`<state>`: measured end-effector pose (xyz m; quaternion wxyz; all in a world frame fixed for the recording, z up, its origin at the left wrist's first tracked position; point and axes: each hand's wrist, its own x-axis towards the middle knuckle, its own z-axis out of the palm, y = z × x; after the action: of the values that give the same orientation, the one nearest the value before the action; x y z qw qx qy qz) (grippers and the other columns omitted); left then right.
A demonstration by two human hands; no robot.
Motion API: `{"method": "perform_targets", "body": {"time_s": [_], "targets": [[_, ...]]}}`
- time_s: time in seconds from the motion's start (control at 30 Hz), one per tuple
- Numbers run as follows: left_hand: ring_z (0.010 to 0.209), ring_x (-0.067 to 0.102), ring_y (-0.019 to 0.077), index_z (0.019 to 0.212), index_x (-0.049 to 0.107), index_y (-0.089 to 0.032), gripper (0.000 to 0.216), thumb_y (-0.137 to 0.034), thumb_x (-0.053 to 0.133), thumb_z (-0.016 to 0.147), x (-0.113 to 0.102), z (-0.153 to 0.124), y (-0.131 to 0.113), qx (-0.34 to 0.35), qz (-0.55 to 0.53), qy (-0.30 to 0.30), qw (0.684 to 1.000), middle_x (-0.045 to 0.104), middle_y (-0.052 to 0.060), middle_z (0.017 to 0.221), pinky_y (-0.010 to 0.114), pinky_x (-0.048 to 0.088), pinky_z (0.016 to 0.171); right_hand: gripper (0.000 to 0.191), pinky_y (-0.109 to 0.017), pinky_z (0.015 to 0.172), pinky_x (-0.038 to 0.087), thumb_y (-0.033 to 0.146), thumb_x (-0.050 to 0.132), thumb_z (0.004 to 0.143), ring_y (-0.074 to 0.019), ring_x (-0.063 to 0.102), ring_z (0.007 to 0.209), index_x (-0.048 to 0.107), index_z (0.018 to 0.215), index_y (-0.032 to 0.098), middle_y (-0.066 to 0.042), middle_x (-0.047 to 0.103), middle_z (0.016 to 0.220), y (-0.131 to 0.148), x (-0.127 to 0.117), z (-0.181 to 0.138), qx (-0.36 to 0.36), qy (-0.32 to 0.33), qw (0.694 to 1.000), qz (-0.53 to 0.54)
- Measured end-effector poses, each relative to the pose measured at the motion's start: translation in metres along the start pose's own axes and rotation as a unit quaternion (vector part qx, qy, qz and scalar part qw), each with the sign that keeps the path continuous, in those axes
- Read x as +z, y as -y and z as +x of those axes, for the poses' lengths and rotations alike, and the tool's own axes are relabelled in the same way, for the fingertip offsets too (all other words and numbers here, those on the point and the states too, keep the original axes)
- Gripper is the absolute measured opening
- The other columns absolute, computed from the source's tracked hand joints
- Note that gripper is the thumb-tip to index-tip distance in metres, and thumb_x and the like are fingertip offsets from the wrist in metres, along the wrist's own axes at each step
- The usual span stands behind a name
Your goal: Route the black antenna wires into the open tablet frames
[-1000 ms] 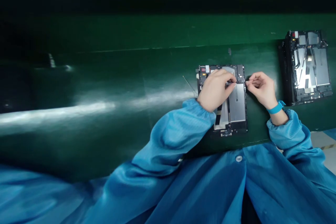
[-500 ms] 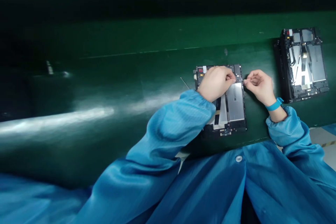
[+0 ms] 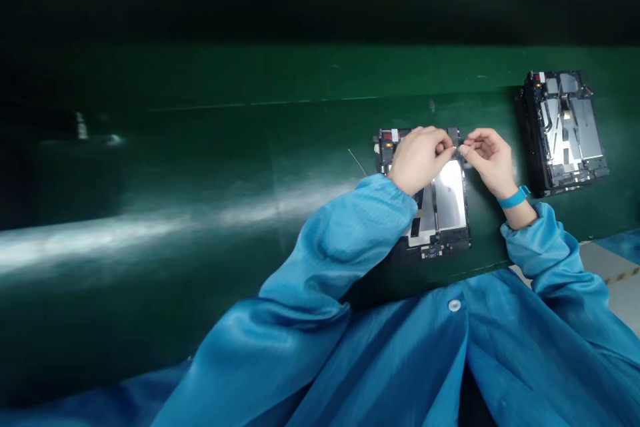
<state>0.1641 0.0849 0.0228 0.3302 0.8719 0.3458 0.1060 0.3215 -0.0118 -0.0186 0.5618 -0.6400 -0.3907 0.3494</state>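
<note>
An opened tablet-like device (image 3: 451,197) with silver battery panels and black circuit parts lies face up on the green bench. Across its upper part rests my left hand (image 3: 419,157), thumb and fingertips pinched near the device's upper right corner. My right hand (image 3: 493,159) is just past the right edge, its thumb and index finger pinched close to the left fingertips. Whatever sits between the fingers of either hand is too small to make out. A blue band (image 3: 514,197) circles my right wrist.
A stack of similar opened devices (image 3: 575,130) stands to the right on the green bench (image 3: 240,167). A thin wire-like piece (image 3: 357,161) sticks out left of the worked device. Far left lies a small pale object (image 3: 81,125). The bench's front edge runs close to my body.
My right hand has moved slightly left, bringing its fingertips nearer to the left ones over the device's edge. The whole view has shifted a little with my head.
</note>
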Motion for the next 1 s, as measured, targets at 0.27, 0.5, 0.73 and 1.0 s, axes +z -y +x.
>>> {"method": "perform_targets", "body": {"time_s": [0.27,0.5,0.73,1.0], "targets": [[0.095,0.065,0.0282,0.090,0.074,-0.019,0.013,-0.022,0.062,0.095,0.003,-0.003,0.003,-0.021,0.031,-0.021,0.999,0.073,0.009,0.090,0.043,0.052,0.090,0.030,-0.029,0.068,0.051,0.036,0.083,0.070,-0.0131,0.060,0.074,0.065,0.090,0.024,0.003,0.066,0.081,-0.004,-0.001,0.009,0.029,0.052,0.998,-0.031],[0.103,0.068,0.0315,0.096,0.077,-0.017,0.013,-0.022,0.064,0.097,-0.001,0.000,-0.005,-0.046,0.036,-0.008,0.998,0.076,0.011,0.097,0.044,0.051,0.093,0.039,-0.030,0.073,0.054,0.046,0.087,0.069,-0.0145,0.063,0.077,0.063,0.090,0.024,0.003,0.064,0.081,0.003,-0.007,0.013,0.035,0.079,0.996,-0.031],[0.102,0.069,0.0307,0.094,0.076,-0.018,0.013,-0.023,0.064,0.097,0.001,0.002,-0.003,-0.032,0.033,-0.020,0.999,0.076,0.011,0.095,0.045,0.053,0.096,0.025,-0.029,0.070,0.053,0.026,0.078,0.068,-0.0129,0.061,0.074,0.064,0.088,0.023,0.003,0.065,0.079,0.004,-0.001,0.015,0.029,0.049,0.998,-0.039],[0.108,0.068,0.0288,0.123,0.070,-0.015,0.031,-0.019,0.063,0.092,-0.032,-0.014,0.003,-0.056,0.027,-0.130,0.990,0.070,0.013,0.118,0.041,0.054,0.098,0.035,-0.024,0.063,0.047,0.023,0.085,0.064,-0.0091,0.054,0.066,0.063,0.091,0.022,0.008,0.058,0.072,0.006,-0.004,0.025,0.063,0.056,0.996,0.024]]}}
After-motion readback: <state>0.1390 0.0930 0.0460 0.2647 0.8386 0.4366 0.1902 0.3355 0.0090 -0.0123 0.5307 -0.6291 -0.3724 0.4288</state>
